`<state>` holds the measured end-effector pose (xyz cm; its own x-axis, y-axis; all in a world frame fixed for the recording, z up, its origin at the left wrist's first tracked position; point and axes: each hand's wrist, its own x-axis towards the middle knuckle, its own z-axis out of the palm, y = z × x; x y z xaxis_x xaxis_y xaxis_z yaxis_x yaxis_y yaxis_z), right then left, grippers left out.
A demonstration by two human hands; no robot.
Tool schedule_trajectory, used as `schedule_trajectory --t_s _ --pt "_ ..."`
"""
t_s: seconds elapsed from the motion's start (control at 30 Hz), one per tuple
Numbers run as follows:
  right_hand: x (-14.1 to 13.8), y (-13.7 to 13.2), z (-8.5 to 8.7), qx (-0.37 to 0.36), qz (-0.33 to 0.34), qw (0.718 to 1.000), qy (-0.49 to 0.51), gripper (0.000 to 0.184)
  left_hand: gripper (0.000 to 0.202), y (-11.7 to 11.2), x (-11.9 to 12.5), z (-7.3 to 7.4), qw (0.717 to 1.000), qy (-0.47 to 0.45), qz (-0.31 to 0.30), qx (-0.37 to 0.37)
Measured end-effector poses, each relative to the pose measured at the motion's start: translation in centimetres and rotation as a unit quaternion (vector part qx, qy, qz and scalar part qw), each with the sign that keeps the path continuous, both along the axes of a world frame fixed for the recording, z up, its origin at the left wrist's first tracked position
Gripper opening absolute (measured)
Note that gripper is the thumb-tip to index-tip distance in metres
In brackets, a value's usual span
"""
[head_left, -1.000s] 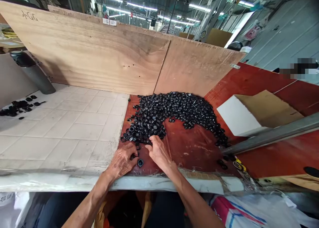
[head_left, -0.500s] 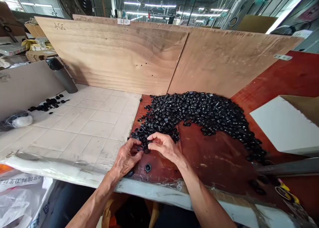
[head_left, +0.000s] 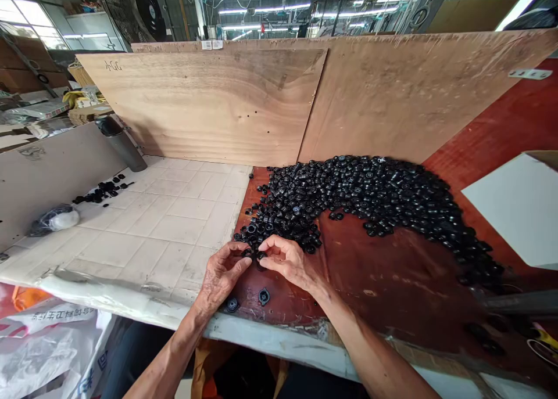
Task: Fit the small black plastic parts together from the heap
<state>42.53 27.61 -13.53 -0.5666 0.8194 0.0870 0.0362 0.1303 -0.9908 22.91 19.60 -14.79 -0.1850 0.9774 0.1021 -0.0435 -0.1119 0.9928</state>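
Observation:
A large curved heap of small black round plastic parts point(head_left: 357, 187) lies on the red-brown board. At its near left end, my left hand point(head_left: 224, 271) pinches a small black ring-like part point(head_left: 247, 252) between thumb and fingertips. Right beside it, my right hand point(head_left: 288, 262) has its thumb and forefinger closed on another small black part point(head_left: 260, 255), mostly covered by the fingers. The fingertips of both hands almost meet. Closer to the table's front edge lie two loose black parts, a round cap with side lugs point(head_left: 264, 296) and a round one point(head_left: 232, 304).
Plywood boards point(head_left: 209, 103) stand along the back. On the pale tiled surface point(head_left: 174, 213) at left are a dark grey bottle point(head_left: 124, 146), scattered black bits point(head_left: 102, 191) and a plastic-wrapped bundle point(head_left: 54, 219). A white box point(head_left: 518, 210) is at right; plastic bags point(head_left: 52, 341) hang lower left.
The camera view has shifted slightly. Both hands have drawn closer together, each pinching a small black part. The second loose part near the edge now shows clear of my left hand.

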Motion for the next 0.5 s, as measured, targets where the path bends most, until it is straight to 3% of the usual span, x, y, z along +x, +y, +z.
schedule_trajectory --t_s 0.13,0.3,0.5 --pt "-0.2 -0.1 -0.1 0.062 -0.008 0.998 0.025 0.020 0.034 -0.1 0.4 0.5 0.999 -0.012 -0.026 -0.017" --pt "-0.2 -0.2 0.2 0.063 -0.045 0.997 0.023 0.018 0.030 0.0 0.5 1.2 0.999 0.006 -0.041 -0.010" --pt "-0.4 -0.6 0.1 0.115 -0.042 0.992 -0.004 0.013 0.032 0.2 0.5 1.0 0.999 0.023 -0.039 0.009"
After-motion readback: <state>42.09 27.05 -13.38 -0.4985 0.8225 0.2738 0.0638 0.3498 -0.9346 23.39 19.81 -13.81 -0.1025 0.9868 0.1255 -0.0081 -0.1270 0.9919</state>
